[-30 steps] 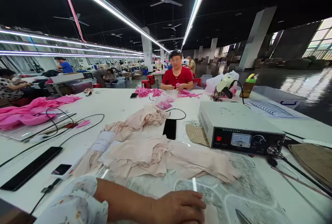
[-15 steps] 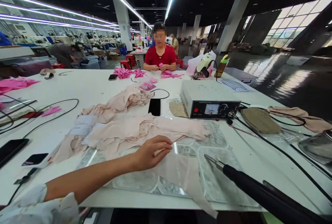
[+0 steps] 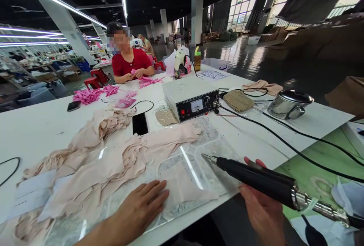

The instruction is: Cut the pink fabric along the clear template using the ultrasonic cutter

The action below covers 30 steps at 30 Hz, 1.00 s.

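My left hand [image 3: 148, 200] lies palm down with fingers stretched out, at the left edge of a small pale pink fabric piece [image 3: 184, 181] on the clear patterned mat [image 3: 212, 151]. A black handheld cutter with a pointed metal tip [image 3: 250, 179] slants in from the right, its tip over the mat. My right hand [image 3: 263, 206] is behind and below the cutter's body, thumb and fingertips apart; the cutter hides part of it, and contact is unclear. A metal clamp [image 3: 301, 200] grips the cutter's rear end. Left of the piece spreads a pile of pale pink fabric pieces [image 3: 113, 170].
Behind the mat stand a white control box [image 3: 187, 90] and a black phone [image 3: 140, 123]. A metal cup [image 3: 290, 103] and a black cable [image 3: 273, 132] lie to the right. Across the table, a person in red [image 3: 131, 62] handles pink strips.
The view has turned right. My right hand has come into view by the cutter. My left hand now lies flatter, and the small fabric piece has shifted on the mat.
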{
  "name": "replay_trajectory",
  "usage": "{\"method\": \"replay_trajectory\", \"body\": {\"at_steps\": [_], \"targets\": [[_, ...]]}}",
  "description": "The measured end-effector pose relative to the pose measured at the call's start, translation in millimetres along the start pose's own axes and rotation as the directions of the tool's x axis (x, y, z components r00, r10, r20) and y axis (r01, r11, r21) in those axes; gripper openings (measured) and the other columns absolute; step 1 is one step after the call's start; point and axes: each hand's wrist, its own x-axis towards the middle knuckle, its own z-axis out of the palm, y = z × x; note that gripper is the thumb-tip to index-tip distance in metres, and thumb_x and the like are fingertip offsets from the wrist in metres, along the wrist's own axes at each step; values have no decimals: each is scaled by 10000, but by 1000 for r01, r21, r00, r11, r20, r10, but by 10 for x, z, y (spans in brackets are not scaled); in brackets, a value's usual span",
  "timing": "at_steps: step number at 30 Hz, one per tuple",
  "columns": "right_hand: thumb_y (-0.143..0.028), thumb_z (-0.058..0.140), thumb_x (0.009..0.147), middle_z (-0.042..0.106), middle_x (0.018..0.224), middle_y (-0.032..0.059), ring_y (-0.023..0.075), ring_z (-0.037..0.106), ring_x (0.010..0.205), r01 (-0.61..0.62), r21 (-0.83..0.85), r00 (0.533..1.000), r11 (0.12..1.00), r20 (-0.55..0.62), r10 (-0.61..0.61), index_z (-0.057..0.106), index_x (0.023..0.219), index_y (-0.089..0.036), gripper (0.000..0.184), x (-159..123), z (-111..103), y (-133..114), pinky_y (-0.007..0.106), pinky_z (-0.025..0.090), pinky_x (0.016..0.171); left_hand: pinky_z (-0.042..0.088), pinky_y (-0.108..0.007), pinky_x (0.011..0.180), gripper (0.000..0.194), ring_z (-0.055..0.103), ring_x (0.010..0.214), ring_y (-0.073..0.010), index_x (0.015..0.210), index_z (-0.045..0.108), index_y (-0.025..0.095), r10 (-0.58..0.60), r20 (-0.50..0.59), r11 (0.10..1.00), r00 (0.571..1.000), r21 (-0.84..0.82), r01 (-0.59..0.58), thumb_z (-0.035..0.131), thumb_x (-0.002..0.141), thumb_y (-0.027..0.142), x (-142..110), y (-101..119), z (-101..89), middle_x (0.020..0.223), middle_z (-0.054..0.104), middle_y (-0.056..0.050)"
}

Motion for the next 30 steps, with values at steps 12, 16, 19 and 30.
{"method": "replay_trajectory", "body": {"at_steps": [12, 16, 19, 30], "targets": [[-257, 741, 641, 631, 994, -28, 158, 614, 785, -16, 337, 941, 942, -314, 128, 656, 1027, -268, 396, 421, 609, -174, 453, 488, 893, 487, -300, 681, 251, 617, 812, -178, 1054, 634, 62, 312, -156, 902, 937, -261, -343, 391, 1010, 110, 715, -59, 67, 1113, 680, -148], [-316, 636, 555, 578, 798, -16, 112, 505, 575, -14, 375, 937, 927, -317, 143, 612, 761, -206, 235, 581, 539, -305, 311, 471, 560, 478, -300, 684, 269, 613, 851, -185, 1068, 643, 49, 322, -212, 885, 923, -278, -373, 388, 1008, 106, 710, -9, 144, 1116, 685, -146], [-325, 617, 537, 523, 696, -10, 109, 457, 503, -56, 393, 965, 918, -213, 150, 578, 710, -194, 221, 526, 428, -411, 270, 402, 445, 482, -303, 704, 277, 614, 905, -190, 1096, 643, 56, 308, -218, 887, 926, -286, -362, 388, 1007, 117, 678, 17, 167, 1138, 683, -147], [-372, 634, 699, 457, 691, -18, 105, 442, 482, -82, 277, 994, 957, -45, 98, 558, 751, -195, 200, 155, 318, -567, 270, 395, 416, 446, -311, 720, 268, 600, 1026, -190, 1058, 674, 129, 349, -211, 875, 913, -275, -398, 418, 1019, 200, 775, 73, 302, 1239, 666, -72]]}}
